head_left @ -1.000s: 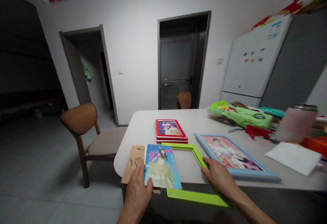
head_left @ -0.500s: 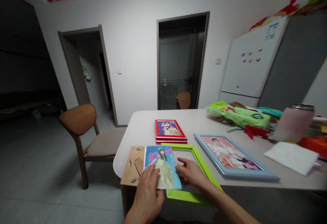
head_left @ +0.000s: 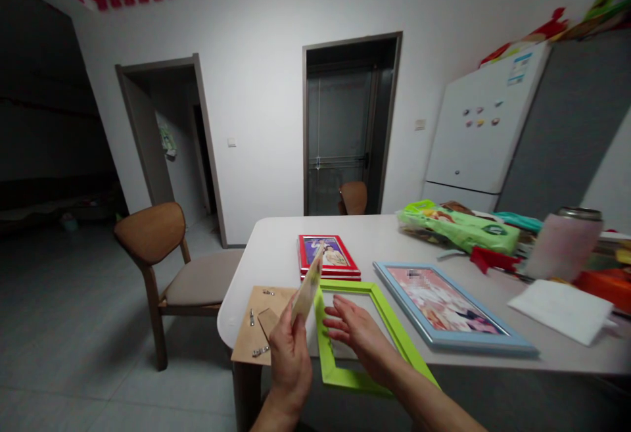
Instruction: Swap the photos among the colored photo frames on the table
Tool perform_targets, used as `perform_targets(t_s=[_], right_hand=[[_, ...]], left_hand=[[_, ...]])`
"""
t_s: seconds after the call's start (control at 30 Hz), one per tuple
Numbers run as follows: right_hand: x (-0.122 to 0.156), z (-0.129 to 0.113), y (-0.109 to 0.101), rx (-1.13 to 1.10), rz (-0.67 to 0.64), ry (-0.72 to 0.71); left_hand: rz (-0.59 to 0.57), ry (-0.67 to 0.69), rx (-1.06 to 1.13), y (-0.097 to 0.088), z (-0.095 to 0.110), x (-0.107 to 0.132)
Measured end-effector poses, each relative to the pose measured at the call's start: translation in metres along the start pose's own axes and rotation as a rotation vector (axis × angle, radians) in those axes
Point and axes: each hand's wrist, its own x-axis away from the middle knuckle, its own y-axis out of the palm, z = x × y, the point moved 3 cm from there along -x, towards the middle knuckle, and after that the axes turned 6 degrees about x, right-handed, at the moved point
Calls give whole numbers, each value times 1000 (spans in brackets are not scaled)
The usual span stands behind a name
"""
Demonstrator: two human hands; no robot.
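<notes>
My left hand (head_left: pixel 290 355) grips a colourful picture print (head_left: pixel 308 285) by its lower edge and holds it tilted up on edge above the table. My right hand (head_left: pixel 355 335) hovers with fingers spread over the opening of an empty lime-green frame (head_left: pixel 390 319) lying flat at the table's near edge. A brown backing board (head_left: pixel 254 328) with metal clips lies left of the green frame. Behind it sits a red frame (head_left: pixel 326 257) with a photo. A larger light-blue frame (head_left: pixel 449 307) with a photo lies to the right.
The white table (head_left: pixel 276 240) has a rounded left corner. A green packet (head_left: pixel 456 225), a pink cup (head_left: pixel 563 242), a white sheet (head_left: pixel 564 310) and red and orange items crowd its right side. A wooden chair (head_left: pixel 162 258) stands left; a fridge (head_left: pixel 480 129) stands behind.
My left hand has lifted the picture print off the table and tipped it up on edge. My right hand moved from the green frame's right side to hover over its opening.
</notes>
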Motion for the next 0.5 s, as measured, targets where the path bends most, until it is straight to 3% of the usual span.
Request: perform_targets(t_s=[0.1,0.2,0.27,0.37,0.5], right_hand=[[-5,14,-16,-145,-8,16],[-11,8,-40,-254,75,-109],[-17,1,-59,-232,133,-113],[-26,-5,-89,-51,176,-28],[-37,-6,-114,312,179,15]], left_hand=[[27,-202,332,18,-1,10],[-77,-322,517,32,-5,16],[-147,-363,531,33,-10,16],[-197,-385,384,27,-22,15],[-339,-314,-93,21,-31,20]])
